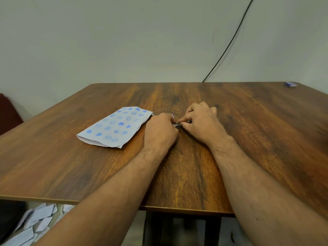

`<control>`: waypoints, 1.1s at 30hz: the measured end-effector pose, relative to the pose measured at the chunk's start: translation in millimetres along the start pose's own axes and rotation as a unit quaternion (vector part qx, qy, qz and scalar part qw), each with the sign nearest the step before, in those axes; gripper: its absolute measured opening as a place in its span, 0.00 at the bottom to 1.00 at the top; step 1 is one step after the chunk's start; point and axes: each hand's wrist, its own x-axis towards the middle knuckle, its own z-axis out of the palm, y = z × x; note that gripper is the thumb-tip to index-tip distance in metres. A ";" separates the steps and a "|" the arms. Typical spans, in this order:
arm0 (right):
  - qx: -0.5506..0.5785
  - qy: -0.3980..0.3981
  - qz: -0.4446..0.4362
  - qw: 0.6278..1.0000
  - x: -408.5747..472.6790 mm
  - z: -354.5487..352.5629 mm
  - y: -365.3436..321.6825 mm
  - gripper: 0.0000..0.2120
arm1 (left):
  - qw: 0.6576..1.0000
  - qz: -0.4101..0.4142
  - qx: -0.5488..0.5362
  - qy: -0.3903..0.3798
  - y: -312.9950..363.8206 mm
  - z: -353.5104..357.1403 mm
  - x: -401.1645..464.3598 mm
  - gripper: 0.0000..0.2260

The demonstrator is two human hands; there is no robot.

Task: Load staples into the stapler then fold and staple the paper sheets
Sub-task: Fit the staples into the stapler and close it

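Forearms, two, bare, entering from the bottom edge and converging mid-table. Left hand: fingers curled down over a small metal stapler, of which only a short dark-and-chrome stretch shows between the hands. Right hand: fingertips pinched at the stapler's right end; whether they hold a staple strip cannot be told. Stapler's long axis runs left to right, bridging both hands, on or just above the wooden table. Folded paper sheets, blue smiley print, lying flat just left of the left hand. Small blue box, far right corner, contents unreadable. Paper scraps on the floor.
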 end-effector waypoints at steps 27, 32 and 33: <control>0.022 -0.005 0.043 0.999 -8.6 -0.8 3.5 0.12 | 1.000 -0.016 -0.013 0.016 -3.1 4.0 1.6 0.11; 0.027 -0.003 0.047 0.999 -9.2 -1.0 2.1 0.11 | 1.000 -0.011 -0.017 0.017 -3.3 3.8 0.6 0.11; 0.024 -0.008 0.047 0.999 -9.2 -1.1 1.7 0.11 | 1.000 -0.010 -0.017 0.019 -3.3 3.7 0.8 0.11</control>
